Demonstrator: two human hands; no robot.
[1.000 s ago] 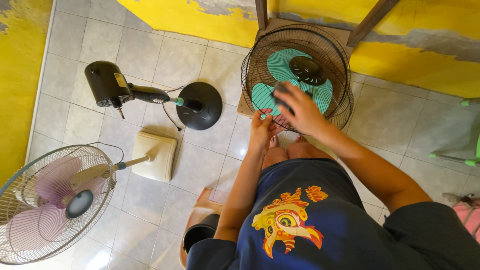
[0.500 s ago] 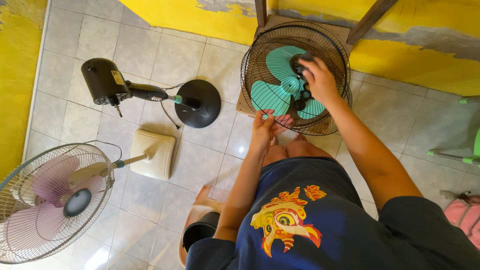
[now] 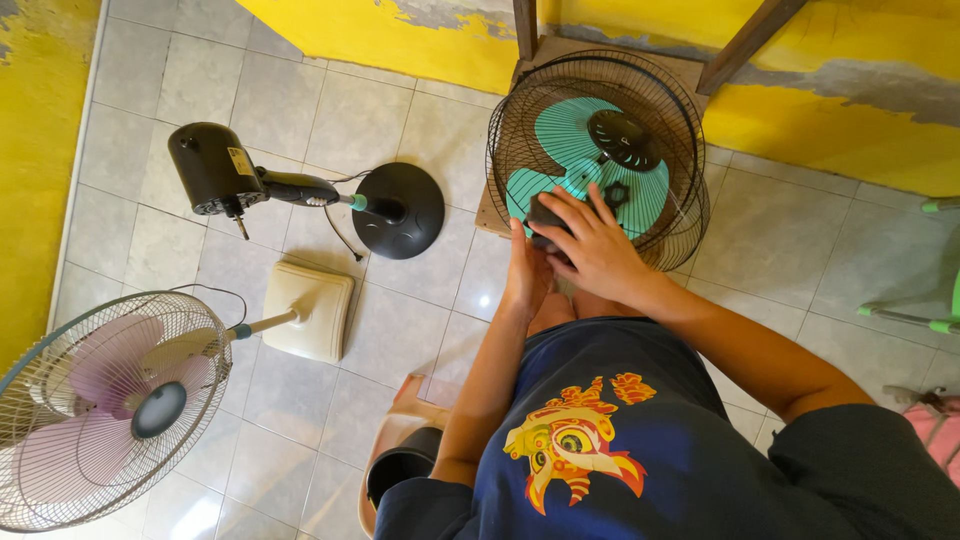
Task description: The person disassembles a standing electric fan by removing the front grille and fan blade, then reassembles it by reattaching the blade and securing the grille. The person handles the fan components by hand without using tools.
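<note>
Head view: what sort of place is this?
Probably a home or small fan-repair corner: tiled floor, peeling yellow wall, a bladeless black stand fan, a pink fan, and a teal-bladed fan under both hands.

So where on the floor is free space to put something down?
Bare tiles lie between the black fan stand and the left wall, and right of the green fan toward the yellow wall. It is crowded between the pink fan, black stand and the knees.

Looks to me like a small home fan-repair spot w/ grey tiled floor (image 3: 380, 110) and peeling yellow walls (image 3: 830, 90). I see a teal-bladed fan (image 3: 600, 160), a bladeless black stand fan (image 3: 300, 190) & a pink-bladed fan (image 3: 100, 400) lying around.
</note>
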